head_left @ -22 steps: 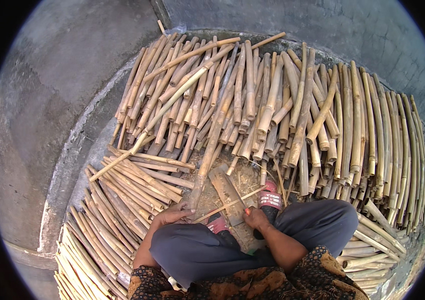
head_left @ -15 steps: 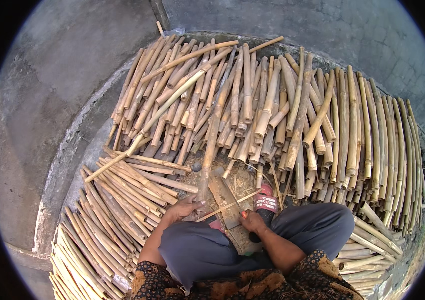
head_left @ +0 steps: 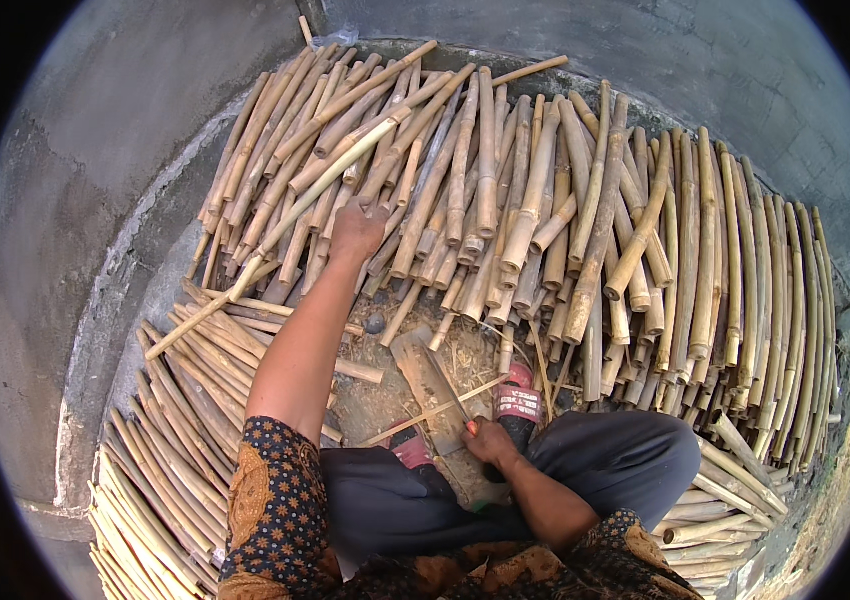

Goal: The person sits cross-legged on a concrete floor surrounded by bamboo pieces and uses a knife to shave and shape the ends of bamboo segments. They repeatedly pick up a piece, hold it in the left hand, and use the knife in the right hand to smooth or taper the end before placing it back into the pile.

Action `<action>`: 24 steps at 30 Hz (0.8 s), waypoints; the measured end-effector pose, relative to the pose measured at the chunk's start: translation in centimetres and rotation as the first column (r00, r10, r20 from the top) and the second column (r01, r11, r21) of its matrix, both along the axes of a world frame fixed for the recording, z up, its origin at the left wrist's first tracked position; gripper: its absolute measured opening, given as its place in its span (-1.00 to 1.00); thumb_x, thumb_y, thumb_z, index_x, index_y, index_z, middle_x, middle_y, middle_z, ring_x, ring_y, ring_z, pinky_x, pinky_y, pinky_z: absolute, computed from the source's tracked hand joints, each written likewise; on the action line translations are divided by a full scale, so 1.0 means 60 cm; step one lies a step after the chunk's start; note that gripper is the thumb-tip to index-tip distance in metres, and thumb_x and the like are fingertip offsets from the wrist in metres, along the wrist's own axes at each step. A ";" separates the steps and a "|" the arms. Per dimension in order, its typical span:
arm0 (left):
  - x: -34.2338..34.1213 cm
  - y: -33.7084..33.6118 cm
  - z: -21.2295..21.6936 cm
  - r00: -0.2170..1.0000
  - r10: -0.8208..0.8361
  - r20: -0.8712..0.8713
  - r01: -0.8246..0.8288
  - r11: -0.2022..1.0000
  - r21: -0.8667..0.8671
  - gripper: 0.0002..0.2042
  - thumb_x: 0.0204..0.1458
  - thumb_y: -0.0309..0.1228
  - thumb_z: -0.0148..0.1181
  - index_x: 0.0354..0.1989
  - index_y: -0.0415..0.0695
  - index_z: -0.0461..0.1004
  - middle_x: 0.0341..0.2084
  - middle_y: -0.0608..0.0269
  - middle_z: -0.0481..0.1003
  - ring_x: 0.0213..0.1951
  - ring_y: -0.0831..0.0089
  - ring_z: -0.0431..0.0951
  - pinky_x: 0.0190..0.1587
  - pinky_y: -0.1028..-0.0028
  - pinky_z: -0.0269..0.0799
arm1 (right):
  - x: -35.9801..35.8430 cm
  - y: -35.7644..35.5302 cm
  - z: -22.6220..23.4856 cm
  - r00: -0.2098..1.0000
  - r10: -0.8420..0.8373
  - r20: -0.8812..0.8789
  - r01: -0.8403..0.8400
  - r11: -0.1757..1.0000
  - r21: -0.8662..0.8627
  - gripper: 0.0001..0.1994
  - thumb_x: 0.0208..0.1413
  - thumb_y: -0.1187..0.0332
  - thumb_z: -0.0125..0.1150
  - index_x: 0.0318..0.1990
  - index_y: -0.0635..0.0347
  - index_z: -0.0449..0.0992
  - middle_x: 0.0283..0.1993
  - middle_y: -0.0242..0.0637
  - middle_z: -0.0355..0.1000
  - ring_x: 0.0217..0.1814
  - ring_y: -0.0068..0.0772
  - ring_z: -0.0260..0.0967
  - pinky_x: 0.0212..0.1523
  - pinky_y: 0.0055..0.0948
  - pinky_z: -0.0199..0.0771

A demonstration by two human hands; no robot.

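My left hand [head_left: 358,232] is stretched out over the heap, fingers curled round the near end of a bamboo pole [head_left: 417,132] that slants away to the upper right; its fingertips are partly hidden. In my right hand [head_left: 490,441] is the handle of a long-bladed knife [head_left: 448,388], low between my knees. Its blade points away from me over a worn wooden board [head_left: 425,378]. A thin bamboo strip [head_left: 413,418] crosses under the blade, beside the board.
Cut bamboo poles [head_left: 535,200] are heaped ahead and to the right, and thinner pieces [head_left: 180,420] fan out at left. A pale pole [head_left: 275,240] lies across both. Concrete walls [head_left: 135,90] stand behind. My shoe [head_left: 516,405] rests right of the board, among shavings.
My left hand has moved from beside the board forward to the heap, and the pole it held upright there has swung up with it. My right hand keeps the knife nearly in place.
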State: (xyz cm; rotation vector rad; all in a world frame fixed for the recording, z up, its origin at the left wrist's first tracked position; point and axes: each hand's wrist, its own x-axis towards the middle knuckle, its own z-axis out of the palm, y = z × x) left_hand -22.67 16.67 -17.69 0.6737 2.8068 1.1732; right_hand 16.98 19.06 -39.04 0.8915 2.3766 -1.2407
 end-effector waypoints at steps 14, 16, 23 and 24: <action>0.007 0.003 -0.167 0.631 0.000 0.776 -0.424 0.838 0.344 -0.59 0.22 -0.11 0.18 -0.14 -0.30 0.42 -0.45 0.23 0.45 -0.53 0.51 0.42 -0.54 0.45 0.46 | -0.010 0.001 -0.006 1.000 0.015 0.021 -0.014 1.000 -0.021 -0.51 0.15 -0.02 0.18 -0.07 0.30 0.50 -0.10 0.23 0.53 0.05 0.27 0.49 0.05 -0.01 0.46; -0.001 -0.013 -0.127 0.593 -0.107 0.798 -0.493 0.736 0.465 -0.61 0.25 -0.09 0.15 -0.13 -0.25 0.40 -0.49 0.28 0.42 -0.56 0.51 0.39 -0.55 0.44 0.47 | -0.010 0.000 -0.007 0.999 0.020 0.044 -0.020 1.000 -0.013 -0.51 0.15 -0.03 0.18 -0.07 0.30 0.50 -0.11 0.22 0.54 0.04 0.26 0.49 0.04 -0.01 0.46; -0.082 -0.039 0.050 0.715 -0.372 0.592 -0.566 0.189 0.802 -0.39 0.32 0.00 0.02 0.32 -0.23 0.12 -0.05 -0.06 0.45 -0.12 0.26 0.51 -0.01 0.26 0.53 | -0.006 0.000 -0.008 1.000 0.008 0.007 -0.008 0.999 -0.033 -0.52 0.16 -0.01 0.18 -0.07 0.29 0.52 -0.13 0.21 0.54 0.03 0.26 0.49 0.05 -0.01 0.47; -0.085 -0.046 0.065 0.784 -0.368 0.501 -0.497 0.112 0.860 -0.33 0.32 0.00 0.01 0.41 -0.24 0.05 0.06 -0.14 0.44 -0.01 0.19 0.51 0.09 0.23 0.50 | -0.006 0.000 -0.008 0.999 0.018 0.033 -0.017 0.999 -0.037 -0.52 0.16 0.00 0.16 -0.03 0.28 0.52 -0.09 0.22 0.54 0.06 0.26 0.49 0.08 -0.02 0.46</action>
